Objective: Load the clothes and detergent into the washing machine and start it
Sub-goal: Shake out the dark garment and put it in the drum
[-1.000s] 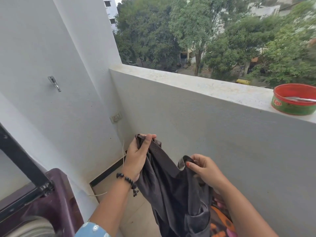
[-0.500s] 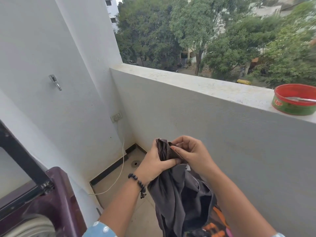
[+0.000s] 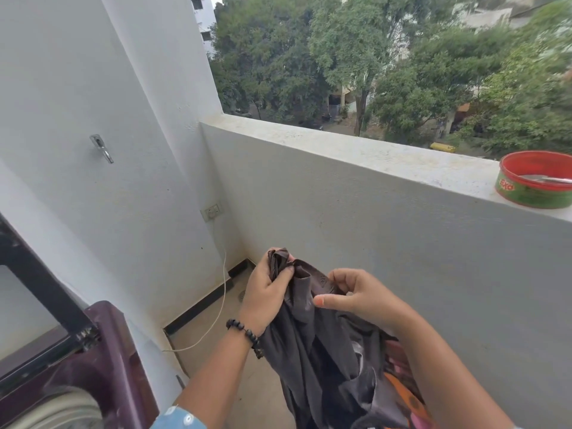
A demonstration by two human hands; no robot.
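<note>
A dark grey-brown garment [image 3: 312, 351] hangs in front of me above the balcony floor. My left hand [image 3: 266, 292], with a black bead bracelet on the wrist, clutches a bunched top edge of the garment. Just to the right, my right hand [image 3: 356, 297] pinches the same cloth between thumb and fingers. A maroon top-load washing machine [image 3: 102, 363] stands at the lower left with its lid [image 3: 37, 286] raised and its drum rim [image 3: 58, 407] showing. More clothes in orange and pink [image 3: 405, 394] lie under my right forearm.
A grey parapet wall [image 3: 371, 230] runs across the right, with a red and green tin [image 3: 535, 181] holding a spoon on its ledge. The white wall at left carries a metal hook [image 3: 102, 148] and a socket [image 3: 211, 211] with a cord [image 3: 221, 305] trailing down. Tiled floor [image 3: 223, 342] lies below.
My hands came together at the garment's top edge, bunching it. My right hand then slid a little right along the cloth, and both hands sank slightly lower.
</note>
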